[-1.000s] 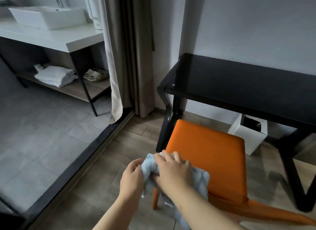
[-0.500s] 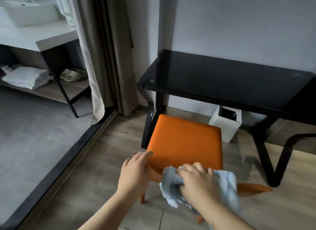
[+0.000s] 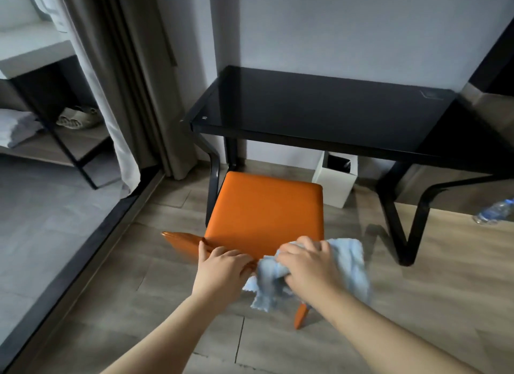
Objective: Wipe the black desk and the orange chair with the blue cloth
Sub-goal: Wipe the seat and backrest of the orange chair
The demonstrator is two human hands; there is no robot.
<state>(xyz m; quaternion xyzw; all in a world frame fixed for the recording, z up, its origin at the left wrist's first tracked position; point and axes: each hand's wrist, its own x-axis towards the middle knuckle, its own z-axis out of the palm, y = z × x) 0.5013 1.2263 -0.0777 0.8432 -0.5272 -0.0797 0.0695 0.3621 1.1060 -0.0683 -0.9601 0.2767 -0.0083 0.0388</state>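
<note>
The orange chair (image 3: 265, 209) stands tucked under the front of the black desk (image 3: 328, 112), its seat facing me and its low backrest nearest me. My left hand (image 3: 222, 268) grips the top edge of the backrest, fingers curled over it. My right hand (image 3: 308, 265) holds the bunched light blue cloth (image 3: 349, 262) against the same edge, just right of the left hand. Loose cloth hangs below and to the right of my fingers. The desk top is glossy and bare.
A white waste bin (image 3: 335, 183) sits on the wood floor under the desk. A plastic water bottle (image 3: 495, 212) lies on the floor at far right. A curtain (image 3: 122, 81) hangs left of the desk, beside a black floor track (image 3: 80, 248) and a shelf with towels (image 3: 16, 126).
The view has come closer and tilted down onto the chair. My left hand let go of the cloth and took hold of the backrest; my right hand brought the cloth onto the backrest edge.
</note>
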